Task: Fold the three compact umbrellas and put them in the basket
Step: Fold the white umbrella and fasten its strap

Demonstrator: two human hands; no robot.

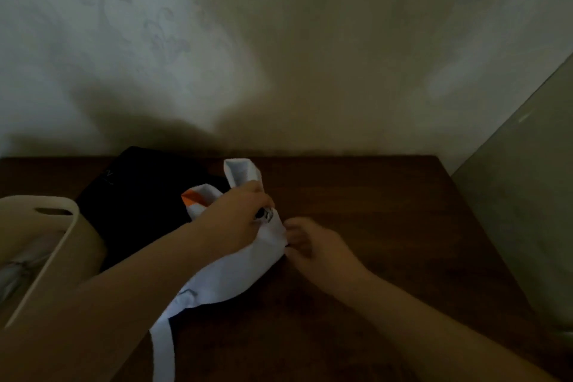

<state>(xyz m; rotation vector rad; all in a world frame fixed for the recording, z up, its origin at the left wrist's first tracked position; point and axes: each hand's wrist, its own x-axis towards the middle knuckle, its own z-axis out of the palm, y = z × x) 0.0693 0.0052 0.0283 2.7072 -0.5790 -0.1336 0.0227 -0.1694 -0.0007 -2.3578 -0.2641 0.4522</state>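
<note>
A white umbrella (245, 270) with an orange patch lies crumpled on the dark wooden table (387, 226). My left hand (235, 220) grips its bunched canopy from above. My right hand (313, 245) pinches the fabric's right edge, fingers curled. Behind it lies a black umbrella (136, 195), its canopy spread flat. The beige basket (59, 245) stands at the left edge, with a grey umbrella (18, 270) partly visible inside.
A wallpapered wall (279, 56) rises right behind the table. A grey-green panel (527, 195) stands along the table's right side. Bare wood shows to the right of my hands and along the front.
</note>
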